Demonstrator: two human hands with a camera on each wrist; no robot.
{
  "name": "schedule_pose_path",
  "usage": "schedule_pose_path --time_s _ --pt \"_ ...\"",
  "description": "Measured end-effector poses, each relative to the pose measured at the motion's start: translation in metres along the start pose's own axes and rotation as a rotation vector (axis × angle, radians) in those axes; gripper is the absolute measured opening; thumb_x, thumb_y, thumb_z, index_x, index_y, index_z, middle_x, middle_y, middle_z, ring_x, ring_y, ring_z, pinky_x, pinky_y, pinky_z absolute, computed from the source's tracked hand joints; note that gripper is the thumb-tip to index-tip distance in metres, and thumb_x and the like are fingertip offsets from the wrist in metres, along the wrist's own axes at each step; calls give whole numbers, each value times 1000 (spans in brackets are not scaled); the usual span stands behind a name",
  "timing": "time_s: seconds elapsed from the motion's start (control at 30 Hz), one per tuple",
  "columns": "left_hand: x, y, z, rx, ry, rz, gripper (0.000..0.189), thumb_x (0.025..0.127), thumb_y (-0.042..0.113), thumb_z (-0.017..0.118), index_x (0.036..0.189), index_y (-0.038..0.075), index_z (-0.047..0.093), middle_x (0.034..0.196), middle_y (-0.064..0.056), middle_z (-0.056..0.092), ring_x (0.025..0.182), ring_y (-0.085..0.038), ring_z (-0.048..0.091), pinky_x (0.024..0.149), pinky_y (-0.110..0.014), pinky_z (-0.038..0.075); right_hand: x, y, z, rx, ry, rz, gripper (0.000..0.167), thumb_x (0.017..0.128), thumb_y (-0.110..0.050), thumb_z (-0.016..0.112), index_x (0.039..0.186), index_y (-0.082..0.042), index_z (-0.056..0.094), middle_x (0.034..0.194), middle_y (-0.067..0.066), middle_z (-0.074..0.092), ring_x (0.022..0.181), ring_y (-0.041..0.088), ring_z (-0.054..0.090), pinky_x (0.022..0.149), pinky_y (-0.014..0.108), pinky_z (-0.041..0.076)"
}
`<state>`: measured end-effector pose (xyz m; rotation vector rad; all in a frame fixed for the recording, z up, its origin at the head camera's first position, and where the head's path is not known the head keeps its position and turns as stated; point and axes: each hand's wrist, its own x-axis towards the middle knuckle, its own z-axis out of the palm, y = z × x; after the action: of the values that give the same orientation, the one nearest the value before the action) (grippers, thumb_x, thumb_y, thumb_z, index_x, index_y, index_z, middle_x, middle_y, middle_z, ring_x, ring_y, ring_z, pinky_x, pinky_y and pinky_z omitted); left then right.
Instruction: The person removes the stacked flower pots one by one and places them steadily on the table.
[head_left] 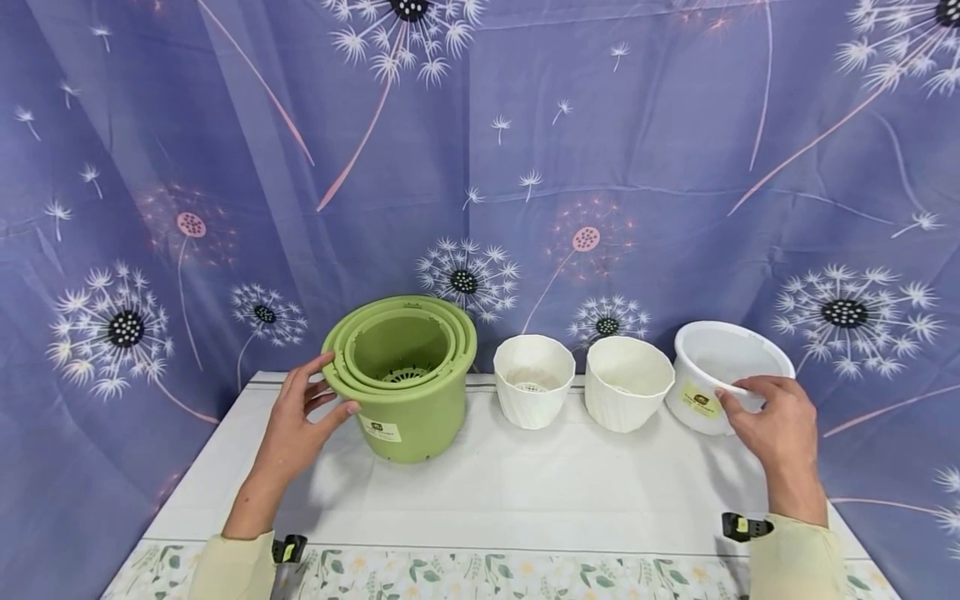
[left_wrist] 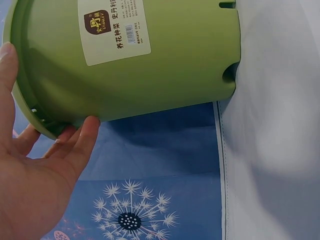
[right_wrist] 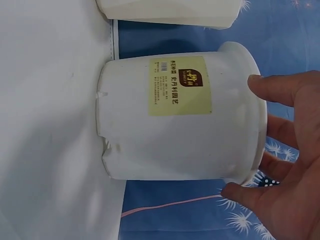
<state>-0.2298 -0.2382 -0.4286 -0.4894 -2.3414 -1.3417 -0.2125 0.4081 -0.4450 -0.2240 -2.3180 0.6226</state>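
A stack of nested green flower pots stands upright at the left of the table, with a pale label on its outer wall. My left hand holds the outer pot by its left side, the thumb at the front of the rim and the fingers under and along it. At the right end stands a round white flower pot with a yellow-green label. My right hand grips its rim, thumb on the near side and fingers round the right side. In the right wrist view the white pot's base meets the table.
Two cream faceted pots, a smaller one and a wider one, stand between the held pots. The white table has a floral strip along its near edge. A purple dandelion-print curtain hangs behind.
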Motion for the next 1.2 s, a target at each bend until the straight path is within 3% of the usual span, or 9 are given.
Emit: schedule_pose_path --time_s 0.37,0.57,0.77,0.97,1.2 --pt "0 0 0 3 -3 -1 84 96 10 81 166 19 37 148 -15 45 133 -38 58 110 -17 54 1 -2 -2 26 40 -89 27 81 -14 84 97 6 78 110 30 67 104 49 59 86 60 47" --pt "0 1 0 0 0 -1 83 95 10 81 165 17 37 151 -16 43 133 -38 58 109 -14 53 3 -5 -4 53 86 -149 26 79 -11 84 96 8 78 109 34 67 107 54 58 97 67 45" --pt "-1 1 0 -5 -4 0 84 96 10 81 166 19 36 151 -15 43 134 -38 57 110 -17 54 4 -12 -9 52 52 -125 28 84 -12 82 101 9 76 117 35 64 118 55 54 113 70 39" --pt "-3 1 -1 8 -13 -14 84 96 13 81 166 20 35 151 -14 44 134 -37 57 111 -17 53 5 -20 -14 50 54 -147 30 85 -13 82 104 10 76 119 34 64 116 55 55 104 72 43" --pt "-3 0 -1 19 -23 -31 83 98 16 80 167 20 34 151 -13 44 135 -38 56 112 -20 53 6 -27 -19 47 57 -165 33 86 -12 80 112 9 76 118 32 66 116 54 56 103 73 44"
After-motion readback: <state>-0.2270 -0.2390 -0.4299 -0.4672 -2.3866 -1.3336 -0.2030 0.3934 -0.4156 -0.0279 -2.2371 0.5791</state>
